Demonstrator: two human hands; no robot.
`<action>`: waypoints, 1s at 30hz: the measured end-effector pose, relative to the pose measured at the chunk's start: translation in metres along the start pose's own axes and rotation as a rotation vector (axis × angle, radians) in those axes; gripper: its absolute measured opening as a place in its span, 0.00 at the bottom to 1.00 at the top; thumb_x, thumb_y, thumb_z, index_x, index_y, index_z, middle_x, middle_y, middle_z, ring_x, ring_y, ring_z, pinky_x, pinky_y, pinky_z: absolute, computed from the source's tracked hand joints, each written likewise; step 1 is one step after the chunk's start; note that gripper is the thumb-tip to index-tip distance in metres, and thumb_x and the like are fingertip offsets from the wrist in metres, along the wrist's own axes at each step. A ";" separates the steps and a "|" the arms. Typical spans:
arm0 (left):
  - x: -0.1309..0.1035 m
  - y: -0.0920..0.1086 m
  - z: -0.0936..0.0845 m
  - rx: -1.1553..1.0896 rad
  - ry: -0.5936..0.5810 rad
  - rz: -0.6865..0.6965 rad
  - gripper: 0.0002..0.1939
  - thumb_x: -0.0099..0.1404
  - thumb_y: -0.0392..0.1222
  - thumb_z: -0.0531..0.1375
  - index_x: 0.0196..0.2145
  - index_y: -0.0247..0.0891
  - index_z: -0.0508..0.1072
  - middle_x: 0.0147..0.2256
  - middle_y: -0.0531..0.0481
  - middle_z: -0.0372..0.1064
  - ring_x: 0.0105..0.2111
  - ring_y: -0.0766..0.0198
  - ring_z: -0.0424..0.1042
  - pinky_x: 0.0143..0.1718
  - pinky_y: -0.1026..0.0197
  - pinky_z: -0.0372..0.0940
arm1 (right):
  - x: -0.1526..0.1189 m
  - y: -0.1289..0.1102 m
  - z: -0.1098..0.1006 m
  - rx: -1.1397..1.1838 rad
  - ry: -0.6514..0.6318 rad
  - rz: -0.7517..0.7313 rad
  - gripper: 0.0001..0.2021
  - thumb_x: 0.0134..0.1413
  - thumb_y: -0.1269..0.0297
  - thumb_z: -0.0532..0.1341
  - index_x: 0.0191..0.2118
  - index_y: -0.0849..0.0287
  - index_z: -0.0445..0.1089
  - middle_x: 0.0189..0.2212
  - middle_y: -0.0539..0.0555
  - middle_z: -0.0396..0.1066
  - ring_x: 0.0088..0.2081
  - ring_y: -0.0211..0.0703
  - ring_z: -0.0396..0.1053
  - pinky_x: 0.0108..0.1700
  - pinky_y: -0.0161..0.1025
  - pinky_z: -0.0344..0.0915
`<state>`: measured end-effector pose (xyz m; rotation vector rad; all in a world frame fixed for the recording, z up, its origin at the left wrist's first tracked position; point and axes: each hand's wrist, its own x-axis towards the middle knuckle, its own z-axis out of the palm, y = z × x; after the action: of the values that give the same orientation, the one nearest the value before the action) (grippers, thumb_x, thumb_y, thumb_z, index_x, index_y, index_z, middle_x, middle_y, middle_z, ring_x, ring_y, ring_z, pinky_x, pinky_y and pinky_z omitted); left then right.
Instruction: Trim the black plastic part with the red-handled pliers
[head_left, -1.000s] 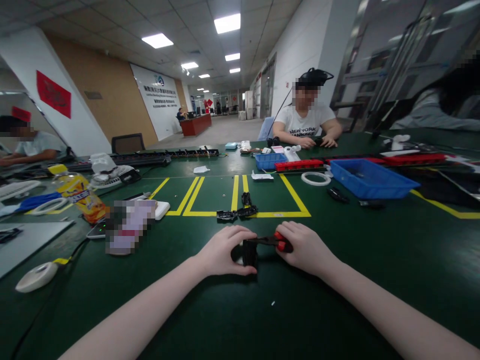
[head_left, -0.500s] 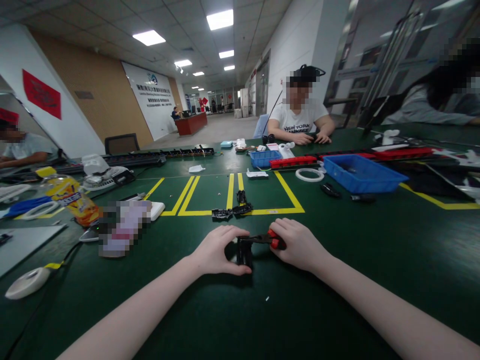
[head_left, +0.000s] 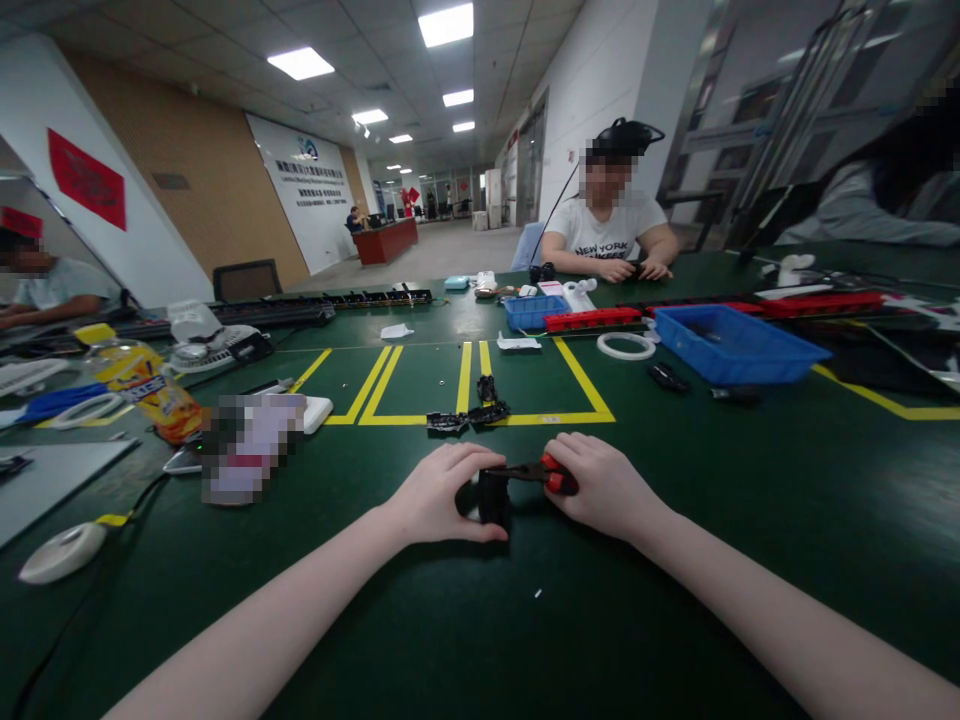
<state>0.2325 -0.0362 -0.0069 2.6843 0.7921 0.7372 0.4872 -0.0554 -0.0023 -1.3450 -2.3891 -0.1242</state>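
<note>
Left hand (head_left: 444,493) sat low centre of the frame, curled around a small black part (head_left: 493,497) standing on the green tabletop (head_left: 750,520), fingers closed on its left side and thumb tucked under its near edge. Right hand (head_left: 606,485) lay just right of it, closed around the red handles (head_left: 556,478) of a small pair of pliers, or a cutter of that sort; the dark nose ran leftward and met the top of the black part. Whether the nose actually bit into the part could not be told from this angle. Judged that the step wants the left hand to pin the part flat and steady while the right squeezes gently, keeping the tool level so it does not slip off the top. Both forearms came in from the lower corners, wrists low, heels of the hands resting on or just above the tabletop, and the two hands near but not touching. Just beyond them, at mid-frame, a few loose black pieces (head_left: 469,415) lay across the yellow tape lines (head_left: 465,378). Right of centre stood a blue tray (head_left: 739,350) with a white ring (head_left: 626,345) beside it. Left of centre lay a yellow bottle (head_left: 146,385) on its side. A person in a white shirt (head_left: 611,235) sat across at upper centre, hands on the tabletop.
</note>
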 end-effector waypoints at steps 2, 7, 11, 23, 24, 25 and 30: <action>0.000 0.001 -0.003 -0.032 -0.025 -0.034 0.38 0.52 0.57 0.70 0.55 0.39 0.66 0.52 0.42 0.69 0.51 0.50 0.69 0.52 0.48 0.65 | 0.000 0.000 0.000 0.000 -0.010 -0.002 0.07 0.46 0.69 0.63 0.35 0.59 0.68 0.33 0.55 0.71 0.35 0.46 0.67 0.37 0.40 0.62; 0.000 0.000 -0.003 -0.068 -0.029 -0.041 0.37 0.51 0.57 0.69 0.54 0.39 0.66 0.51 0.43 0.70 0.50 0.51 0.70 0.52 0.49 0.66 | 0.001 0.000 -0.001 0.000 -0.016 -0.004 0.07 0.46 0.69 0.63 0.35 0.59 0.68 0.34 0.55 0.71 0.35 0.46 0.68 0.37 0.40 0.63; 0.000 -0.001 0.001 -0.019 0.006 0.019 0.37 0.53 0.55 0.69 0.56 0.40 0.64 0.54 0.42 0.67 0.53 0.51 0.68 0.54 0.48 0.64 | 0.001 0.001 0.000 0.000 -0.004 0.005 0.07 0.46 0.68 0.63 0.35 0.59 0.68 0.33 0.55 0.71 0.35 0.46 0.68 0.36 0.40 0.63; -0.001 0.002 -0.003 -0.071 -0.054 -0.105 0.40 0.52 0.55 0.70 0.58 0.41 0.62 0.54 0.43 0.68 0.51 0.50 0.69 0.51 0.47 0.66 | 0.000 0.002 0.001 -0.008 -0.014 0.001 0.07 0.46 0.69 0.63 0.35 0.59 0.68 0.33 0.54 0.71 0.34 0.45 0.67 0.36 0.40 0.63; -0.001 0.002 -0.004 -0.077 -0.060 -0.108 0.40 0.52 0.56 0.70 0.58 0.41 0.62 0.54 0.44 0.68 0.51 0.50 0.69 0.51 0.47 0.66 | 0.000 0.002 0.001 -0.008 -0.013 0.001 0.07 0.46 0.69 0.63 0.35 0.59 0.68 0.33 0.54 0.71 0.35 0.45 0.68 0.36 0.40 0.63; -0.001 0.002 -0.004 -0.077 -0.063 -0.103 0.39 0.52 0.56 0.69 0.57 0.41 0.63 0.54 0.44 0.68 0.51 0.50 0.69 0.51 0.47 0.66 | 0.000 0.002 0.001 -0.008 -0.012 0.002 0.07 0.46 0.68 0.63 0.35 0.59 0.68 0.33 0.54 0.71 0.35 0.45 0.68 0.36 0.40 0.63; 0.000 0.001 0.000 -0.016 -0.039 -0.027 0.36 0.54 0.54 0.69 0.56 0.41 0.64 0.54 0.43 0.67 0.53 0.51 0.67 0.54 0.48 0.64 | 0.000 0.000 -0.001 -0.008 -0.008 0.004 0.07 0.46 0.68 0.63 0.35 0.59 0.68 0.34 0.55 0.71 0.35 0.45 0.68 0.37 0.40 0.63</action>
<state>0.2331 -0.0367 -0.0061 2.6601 0.8079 0.6793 0.4875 -0.0552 -0.0016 -1.3568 -2.3950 -0.1272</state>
